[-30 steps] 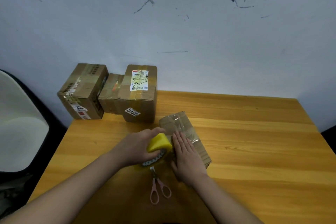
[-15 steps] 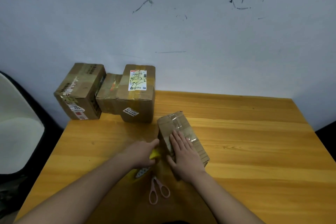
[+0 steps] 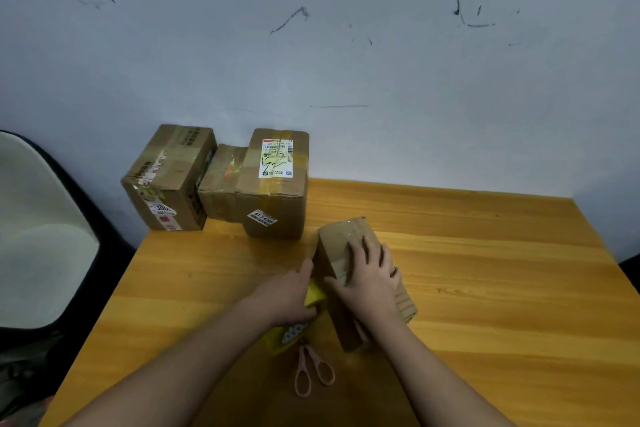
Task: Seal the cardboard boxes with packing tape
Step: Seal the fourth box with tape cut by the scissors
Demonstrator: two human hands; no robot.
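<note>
From my feed, much of the yellow tape dispenser (image 3: 313,296) is hidden under the left hand (image 3: 289,295), whose fingers curl round it; only a yellow edge and a patterned lower part by the wrist show. It sits against the near left side of the small box (image 3: 337,239) in the middle of the desk (image 3: 485,270). The right hand (image 3: 372,279) lies flat on top of that box with its fingers spread and straight, pressing down (not curled round anything), and it covers most of the lid, so I can't make out how far the shiny tape runs beneath it. The box's near end blurs into the forearm.

I count four boxes in all — this one under the hands, plus three grouped at the far left corner of the desk against the wall: a left box (image 3: 166,180), a low middle box (image 3: 221,180) wedged between its neighbours and partly hidden, and a labelled box (image 3: 275,184). All look closed; I can't see any contents.

One pair of pink scissors (image 3: 311,371) lies on the desk between the forearms. A dark-rimmed chair (image 3: 41,236) is cut off at the left edge.
</note>
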